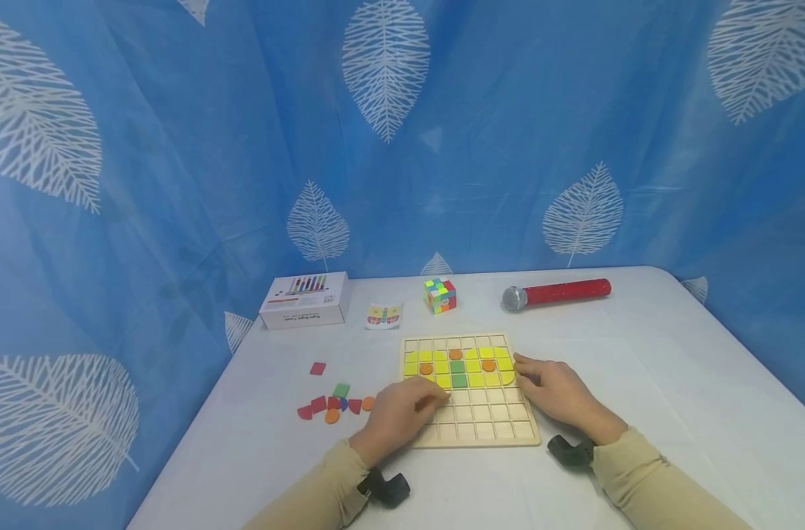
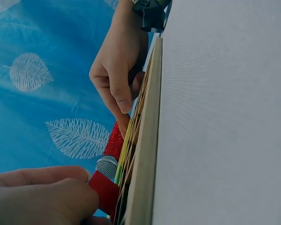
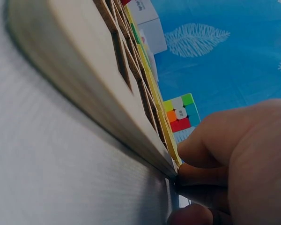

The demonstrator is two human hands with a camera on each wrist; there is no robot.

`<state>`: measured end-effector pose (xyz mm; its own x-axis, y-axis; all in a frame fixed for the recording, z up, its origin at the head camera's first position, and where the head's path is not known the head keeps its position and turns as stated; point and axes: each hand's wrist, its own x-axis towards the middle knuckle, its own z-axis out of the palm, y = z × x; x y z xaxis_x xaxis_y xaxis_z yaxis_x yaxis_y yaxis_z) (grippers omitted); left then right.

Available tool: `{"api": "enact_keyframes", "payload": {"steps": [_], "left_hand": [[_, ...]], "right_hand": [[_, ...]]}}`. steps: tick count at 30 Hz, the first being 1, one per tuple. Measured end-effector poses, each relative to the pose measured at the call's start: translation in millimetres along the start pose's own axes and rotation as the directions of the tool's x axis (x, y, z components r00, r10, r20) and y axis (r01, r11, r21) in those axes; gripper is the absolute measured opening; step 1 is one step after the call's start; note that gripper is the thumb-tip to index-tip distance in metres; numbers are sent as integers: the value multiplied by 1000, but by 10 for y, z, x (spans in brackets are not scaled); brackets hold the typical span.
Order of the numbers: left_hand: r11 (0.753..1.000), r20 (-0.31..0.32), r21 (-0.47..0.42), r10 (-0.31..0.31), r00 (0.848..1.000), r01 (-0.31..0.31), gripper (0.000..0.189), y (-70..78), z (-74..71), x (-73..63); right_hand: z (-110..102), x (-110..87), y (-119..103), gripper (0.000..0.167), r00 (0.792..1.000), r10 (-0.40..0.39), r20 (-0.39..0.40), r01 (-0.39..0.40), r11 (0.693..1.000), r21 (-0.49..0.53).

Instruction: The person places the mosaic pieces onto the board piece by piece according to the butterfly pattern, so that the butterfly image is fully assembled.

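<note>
Pinching a flat red piece [image 2: 104, 191], whose outline I can't fully make out, the person's left hand [image 1: 402, 408] is over the left part of a square pale-wood grid board [image 1: 482, 414] lying flat on the white-covered table [image 1: 641, 383]. The right hand [image 1: 561, 390] has its fingertips against the board's right edge; from where I stand I can't tell whether it grips the edge or merely steadies it.

Yellow flat tiles [image 1: 485, 352], orange discs [image 1: 488, 365] and green squares [image 1: 458, 380] fill cells in the upper rows, while the visible cells below are bare. A small printed picture card [image 1: 383, 316] lies beyond, with red in its lower half, so I judge the step in hand to be starting the red part. The next move calls for matching the piece to its cell, turning it square, pressing it flush and letting go. More loose red pieces [image 1: 319, 404] wait left of the board.
</note>
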<state>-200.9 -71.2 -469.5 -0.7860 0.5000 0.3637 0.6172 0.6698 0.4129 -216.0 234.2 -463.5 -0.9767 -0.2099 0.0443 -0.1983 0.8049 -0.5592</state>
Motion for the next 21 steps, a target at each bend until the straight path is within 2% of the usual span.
{"api": "enact_keyframes", "payload": {"steps": [6, 11, 15, 18, 21], "left_hand": [[997, 55, 72, 16, 998, -20, 20, 6, -7, -18], [992, 10, 89, 91, 996, -91, 22, 19, -28, -33], [979, -29, 107, 177, 984, -173, 14, 27, -49, -44], [969, -24, 130, 217, 976, -212, 12, 15, -43, -50], [969, 1, 131, 209, 978, -207, 13, -2, -29, -56]], "right_hand": [[-2, -2, -5, 43, 1000, -7, -6, 7, 1000, -2], [3, 0, 0, 42, 1000, -7, -6, 7, 1000, -4], [9, 1, 4, 42, 1000, -4, -3, 4, 1000, -4], [8, 1, 4, 42, 1000, 0, -2, 0, 1000, -3], [8, 2, 5, 43, 1000, 0, -4, 0, 1000, -3]]}}
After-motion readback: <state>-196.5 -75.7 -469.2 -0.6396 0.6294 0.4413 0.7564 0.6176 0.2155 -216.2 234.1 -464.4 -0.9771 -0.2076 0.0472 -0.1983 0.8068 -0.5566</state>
